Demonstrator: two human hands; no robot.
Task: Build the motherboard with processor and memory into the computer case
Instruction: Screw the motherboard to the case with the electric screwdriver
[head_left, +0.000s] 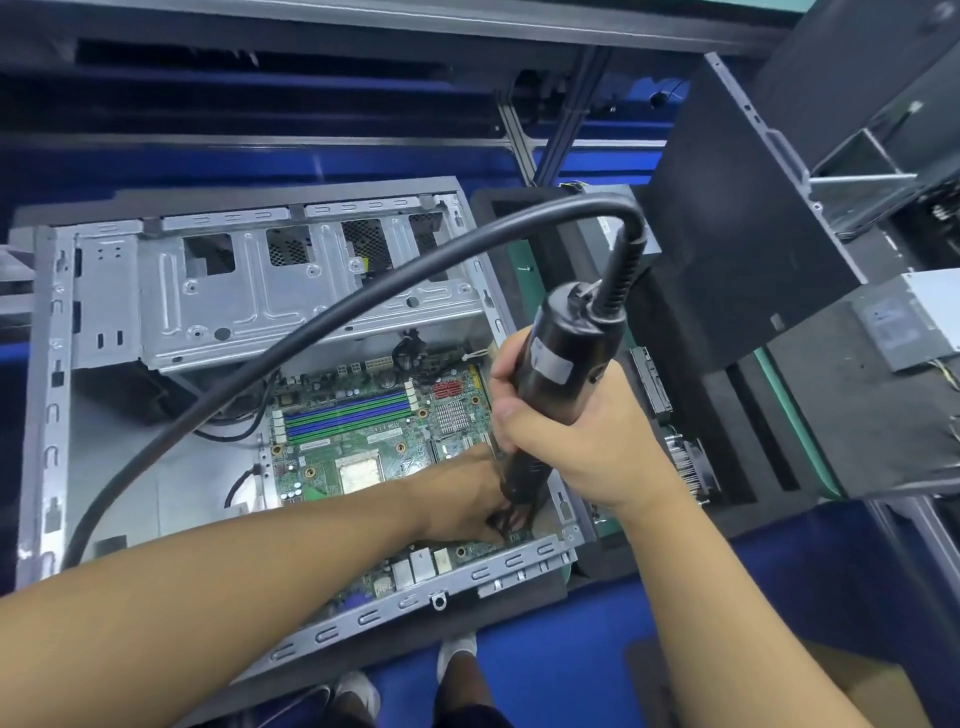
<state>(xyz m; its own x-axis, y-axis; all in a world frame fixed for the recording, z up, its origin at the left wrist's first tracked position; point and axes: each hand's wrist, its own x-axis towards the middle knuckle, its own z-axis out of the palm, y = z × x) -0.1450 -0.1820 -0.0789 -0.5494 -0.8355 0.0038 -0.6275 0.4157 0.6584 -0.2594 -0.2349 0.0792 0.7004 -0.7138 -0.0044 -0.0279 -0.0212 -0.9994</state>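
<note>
The case (104, 291) lies open, with the motherboard (363, 441) already seated on its floor. Screwing down seems under way, and the memory slots look unfilled. The right grip (571, 441) is clamped round the screwdriver (561, 353), whose tip meets the board's near right corner. The left grip (467, 504) sits at that tip; whether it pinches anything, I cannot tell.

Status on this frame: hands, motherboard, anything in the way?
Right hand grips electric screwdriver. Left hand at its tip, hold unclear. Motherboard lying in computer case. Cable arcs over it.
</note>
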